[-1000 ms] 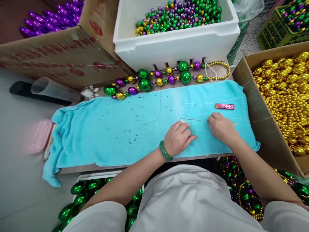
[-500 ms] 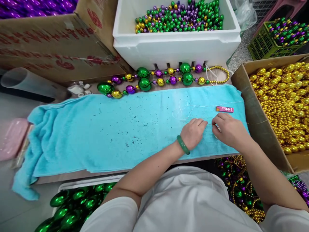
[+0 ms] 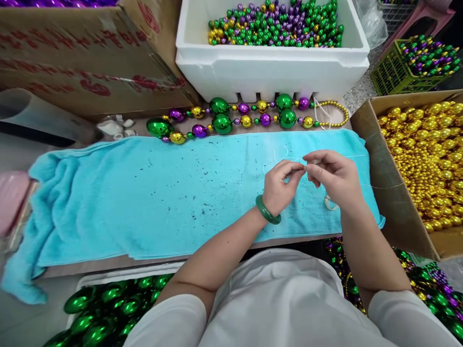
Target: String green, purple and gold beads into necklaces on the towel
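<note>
My left hand [image 3: 281,185], with a green bangle [image 3: 267,210] at its wrist, pinches a thin white thread [image 3: 280,154] over the right part of the blue towel [image 3: 217,193]. Against its fingertips, my right hand [image 3: 334,178] is closed in a pinch on the same thread; the exact spot is too small to make out. Loops of thread lie on the towel behind the hands, and a strand runs off to the right. A small pale ring-shaped item [image 3: 330,202] rests below my right hand.
Behind the towel lies a bead necklace [image 3: 222,124]. A white foam box [image 3: 271,72] of small beads stands beyond it, with a cardboard box [image 3: 383,159] of gold beads at right. Large green beads [image 3: 112,291] sit below the table's front edge.
Both hands have risen away from my body and come together at the fingertips. The pink packet seen before is now hidden behind my right hand, and the pale ring is uncovered.
</note>
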Available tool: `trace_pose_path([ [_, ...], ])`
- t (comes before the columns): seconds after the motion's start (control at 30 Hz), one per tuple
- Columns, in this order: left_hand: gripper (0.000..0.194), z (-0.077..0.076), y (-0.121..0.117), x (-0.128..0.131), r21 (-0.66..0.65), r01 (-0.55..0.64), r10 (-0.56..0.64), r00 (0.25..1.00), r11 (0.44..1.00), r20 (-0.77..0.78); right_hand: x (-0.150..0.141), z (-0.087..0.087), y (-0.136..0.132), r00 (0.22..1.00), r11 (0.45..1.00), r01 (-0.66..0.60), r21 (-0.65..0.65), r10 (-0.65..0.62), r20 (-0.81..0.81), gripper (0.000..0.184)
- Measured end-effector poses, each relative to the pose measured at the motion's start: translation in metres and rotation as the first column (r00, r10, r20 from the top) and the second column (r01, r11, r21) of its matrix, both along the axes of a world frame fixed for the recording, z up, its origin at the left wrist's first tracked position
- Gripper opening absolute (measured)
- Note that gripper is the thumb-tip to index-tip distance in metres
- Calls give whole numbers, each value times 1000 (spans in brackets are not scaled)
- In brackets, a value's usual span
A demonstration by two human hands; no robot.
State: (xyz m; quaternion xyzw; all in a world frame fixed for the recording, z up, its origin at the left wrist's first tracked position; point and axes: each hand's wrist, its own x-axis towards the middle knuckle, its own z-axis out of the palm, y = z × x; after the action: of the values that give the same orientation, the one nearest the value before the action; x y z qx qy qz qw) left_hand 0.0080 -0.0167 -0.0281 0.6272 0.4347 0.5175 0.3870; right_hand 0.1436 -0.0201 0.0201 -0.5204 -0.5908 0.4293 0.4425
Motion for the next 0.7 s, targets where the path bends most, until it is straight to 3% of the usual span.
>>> trace_pose_path([
  [0.07, 8, 9, 3, -4, -83, -14, 25, 991, 996, 134, 12, -4, 1, 998, 999, 46, 22, -47, 38, 26],
  [0.13, 10, 20, 4, -19, -182, -19, 74, 952, 983, 297, 31, -19, -1, 950, 976, 193, 99, -211, 230, 28],
  [0.17, 13, 24, 5, -30, -235, -22, 111, 922, 972, 371, 42, -30, -3, 878, 948, 276, 160, -317, 359, 30],
  [0.23, 16, 26, 5, -59, -357, -36, 210, 860, 934, 464, 65, -55, -8, 660, 893, 365, 263, -448, 603, 38],
  [0.3, 14, 18, 4, -93, -511, -38, 329, 805, 859, 493, 86, -79, -14, 493, 897, 356, 262, -419, 762, 49],
  [0.37, 11, 2, 2, -126, -664, -38, 459, 753, 747, 473, 103, -95, -20, 414, 928, 317, 194, -320, 852, 55],
  [0.43, 9, -14, -2, -153, -773, -60, 561, 724, 632, 402, 116, -104, -23, 390, 952, 276, 135, -239, 889, 57],
  [0.5, 8, -25, -7, -169, -810, -90, 604, 715, 580, 352, 123, -105, -24, 384, 962, 247, 120, -211, 899, 56],
  [0.6, 8, -29, -14, -174, -803, -112, 588, 741, 585, 325, 118, -96, -22, 367, 944, 263, 201, -291, 884, 54],
  [0.7, 13, -21, -15, -164, -773, -128, 560, 763, 621, 324, 81, -82, -17, 404, 896, 322, 305, -422, 812, 39],
])
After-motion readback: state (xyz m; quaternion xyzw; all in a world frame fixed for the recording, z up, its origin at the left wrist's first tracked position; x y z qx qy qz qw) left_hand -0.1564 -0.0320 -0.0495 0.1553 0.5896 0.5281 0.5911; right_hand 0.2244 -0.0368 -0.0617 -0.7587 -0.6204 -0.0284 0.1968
